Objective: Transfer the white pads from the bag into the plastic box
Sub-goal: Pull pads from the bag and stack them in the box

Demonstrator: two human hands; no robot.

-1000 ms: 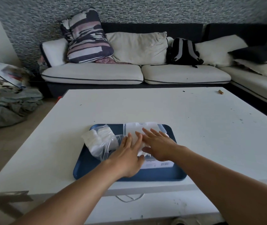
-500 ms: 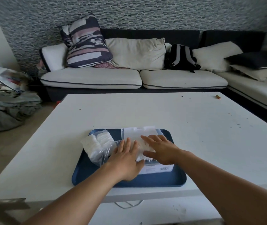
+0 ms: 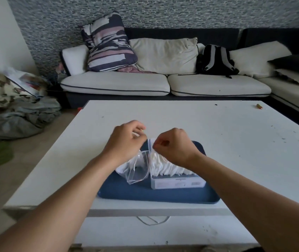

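A clear plastic bag (image 3: 138,173) is held upright over the blue tray (image 3: 145,196), which lies on the white table. My left hand (image 3: 125,142) pinches the bag's top edge on the left side. My right hand (image 3: 175,149) pinches the same edge on the right. A fanned stack of white pads (image 3: 165,166) shows below my right hand, just above the clear plastic box (image 3: 178,183) with a label on its front. More white pads (image 3: 125,166) sit under my left wrist. Whether the fanned pads are inside the bag or the box I cannot tell.
The white table (image 3: 217,135) reaches to a sofa with cushions and a black backpack (image 3: 216,60). A small orange object (image 3: 259,106) lies at the table's far right corner. A heap of clothes (image 3: 17,117) is on the floor to the left.
Both hands lay flat on the bag and box before. They have risen and curled, and now pinch the bag's top edge, with the bag lifted upright.
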